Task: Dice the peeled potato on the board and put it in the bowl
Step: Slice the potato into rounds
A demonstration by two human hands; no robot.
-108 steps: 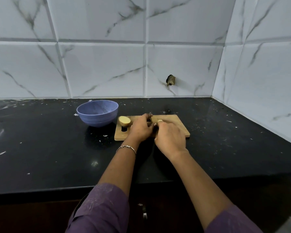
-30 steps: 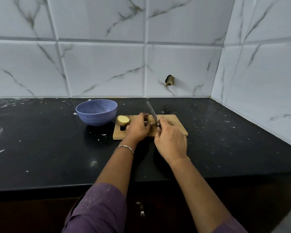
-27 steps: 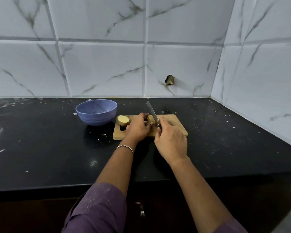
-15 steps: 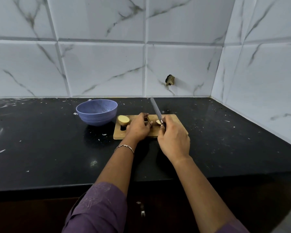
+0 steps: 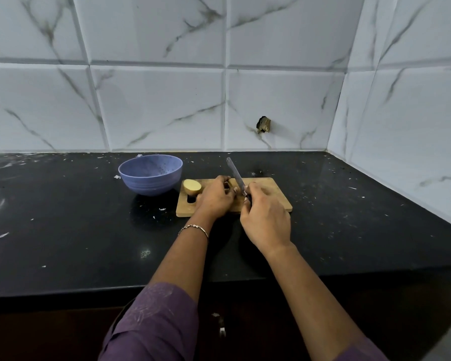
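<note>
Knife (image 5: 235, 175) blade lifted since 3.6 s ago, right hand (image 5: 264, 220) gripping it; left hand (image 5: 215, 198) covers something on wooden board (image 5: 271, 194), grip unclear. Mid-dicing; blue bowl (image 5: 151, 174) empty.

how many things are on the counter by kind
bowl: 1
cutting board: 1
knife: 1, held in the right hand
potato half in view: 1; the left hand hides whatever it holds
total: 4

Black countertop (image 5: 63, 230), white-flecked; marble-veined white wall tiles (image 5: 156, 108) behind and right of it; hole (image 5: 264, 125) in tile.
</note>
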